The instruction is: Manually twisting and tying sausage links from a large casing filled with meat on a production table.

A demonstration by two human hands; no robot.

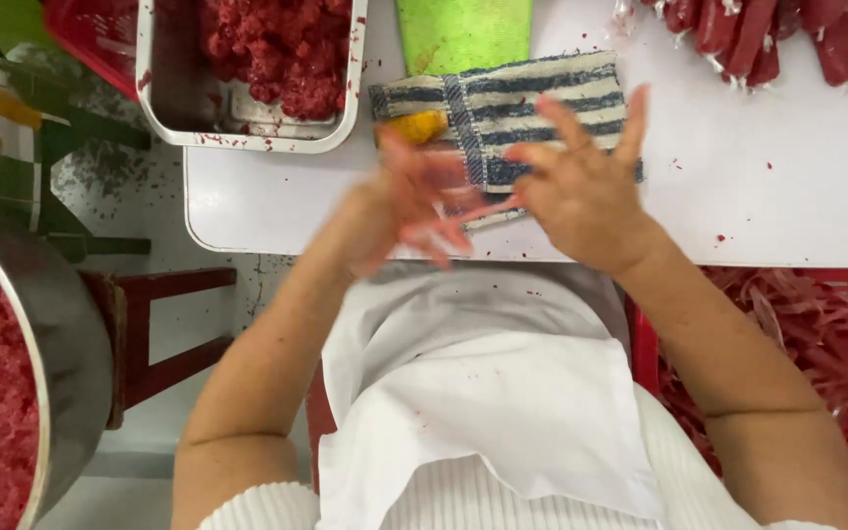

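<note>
1. Wiping looks to be the step in hand: both hands meet over the folded blue-and-cream striped cloth lying at the near edge of the white table, at about 12 o'clock from the person's chest.
2. The right hand rests flat on the cloth's near corner, fingers spread wide and straight, gripping nothing.
3. The left hand is blurred with motion, just at 9 o'clock of the right one and seemingly brushing against it; its fingers look loosely open, but whether it pinches the cloth edge I cannot tell.
4. A small yellow-orange object peeps out at the cloth's left end, at 11 o'clock from the left hand; what it is, I cannot say.
5. Around them: a steel rectangular tray of minced red meat at 10 o'clock, a green plastic board at 12, long red meat strips at 2, a red plastic crate of stringy trimmings at 4, and a large round steel bowl of mince at 8.
6. To my eye, the next move calls for clean, dry palms before reaching for either the tray or the strips, both well apart from the cloth.
</note>
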